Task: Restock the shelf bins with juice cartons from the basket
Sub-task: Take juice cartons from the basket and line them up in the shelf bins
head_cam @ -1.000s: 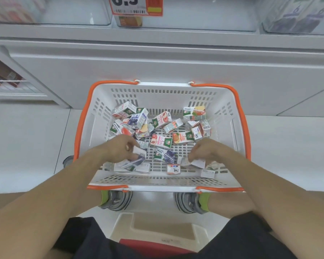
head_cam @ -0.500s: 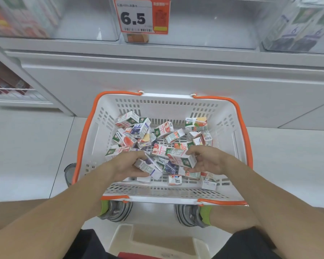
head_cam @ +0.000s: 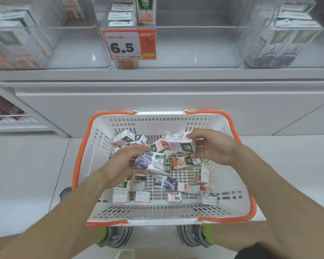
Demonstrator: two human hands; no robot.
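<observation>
Both hands grip boxy printed cartons (head_cam: pixel 180 142) above slotted plastic basket (head_cam: pixel 157 212)

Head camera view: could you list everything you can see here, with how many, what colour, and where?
basket: one, white with orange rim and handles, on the floor below the shelf.
loose juice cartons: many, too jumbled to count; mostly white and green; basket bottom.
purple carton: one, held above the basket.
pink-and-white carton: one, held above the basket.
shelf bins: several, clear, top; some hold cartons.
price tag: one, orange and white, reads 6.5, on a bin front.
shoes: two, grey, under the basket.
left hand: holds the purple carton.
right hand: holds the pink-and-white carton.
</observation>
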